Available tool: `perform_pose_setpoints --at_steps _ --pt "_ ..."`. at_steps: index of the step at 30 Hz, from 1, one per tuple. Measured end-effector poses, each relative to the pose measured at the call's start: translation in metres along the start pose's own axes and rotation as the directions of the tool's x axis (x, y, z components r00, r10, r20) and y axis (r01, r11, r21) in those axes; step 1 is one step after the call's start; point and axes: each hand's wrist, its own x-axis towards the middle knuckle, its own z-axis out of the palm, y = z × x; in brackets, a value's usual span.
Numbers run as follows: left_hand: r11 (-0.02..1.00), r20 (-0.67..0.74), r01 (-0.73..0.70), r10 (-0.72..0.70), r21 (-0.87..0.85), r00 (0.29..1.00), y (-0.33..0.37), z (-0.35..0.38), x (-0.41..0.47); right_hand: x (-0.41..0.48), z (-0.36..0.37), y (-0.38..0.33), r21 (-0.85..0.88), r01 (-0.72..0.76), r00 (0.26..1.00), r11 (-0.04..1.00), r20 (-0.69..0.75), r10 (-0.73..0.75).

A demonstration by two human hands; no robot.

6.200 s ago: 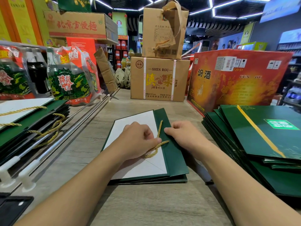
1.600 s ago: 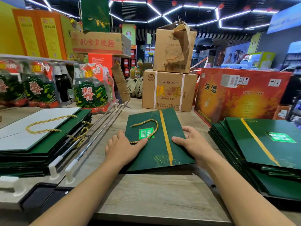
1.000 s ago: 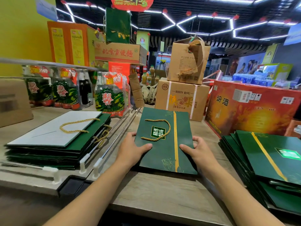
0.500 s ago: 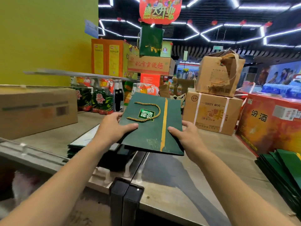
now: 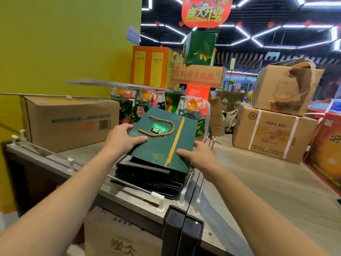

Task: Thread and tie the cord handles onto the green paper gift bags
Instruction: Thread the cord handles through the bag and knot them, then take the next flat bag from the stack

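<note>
Bright ceiling strip lights (image 5: 239,36), soft shadows, slight motion blur, wide-angle edge bowing.

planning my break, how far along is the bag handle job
Done: this green bag has its gold cord handle threaded. In hand: the left hand and right hand hold it over the stack of bags. Left: laying it down; unthreaded bags are out of view.

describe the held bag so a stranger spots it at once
Right of the brown carton sits a stack of dark green bags. The gift bag over it, held by left hand and right hand, alone shows a gold stripe and cord handle.
</note>
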Motion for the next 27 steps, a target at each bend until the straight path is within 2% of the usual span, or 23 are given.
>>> perform_pose_setpoints --at_steps 3,6,12,20,27 --pt "1.000 0.018 0.015 -0.015 -0.004 1.000 -0.013 0.005 0.006 0.003 0.009 0.005 -0.089 -0.017 1.000 0.996 0.003 0.017" --pt "0.999 0.049 0.038 -0.039 0.018 0.998 -0.025 0.014 0.009 0.002 0.013 0.007 -0.248 -0.021 1.000 0.969 -0.006 0.020" --pt "0.980 0.165 0.083 -0.113 0.183 0.980 -0.040 0.030 0.017 0.002 0.017 0.010 -0.608 -0.089 0.996 0.789 -0.048 0.075" --pt "0.875 0.136 0.066 -0.149 0.479 0.979 -0.036 0.039 0.015 0.000 0.018 0.013 -0.776 -0.077 0.997 0.626 -0.055 0.054" --pt "0.748 0.161 -0.101 -0.008 0.656 0.987 -0.002 0.044 -0.002 -0.009 -0.005 0.007 -0.857 -0.024 0.990 0.515 -0.093 -0.108"
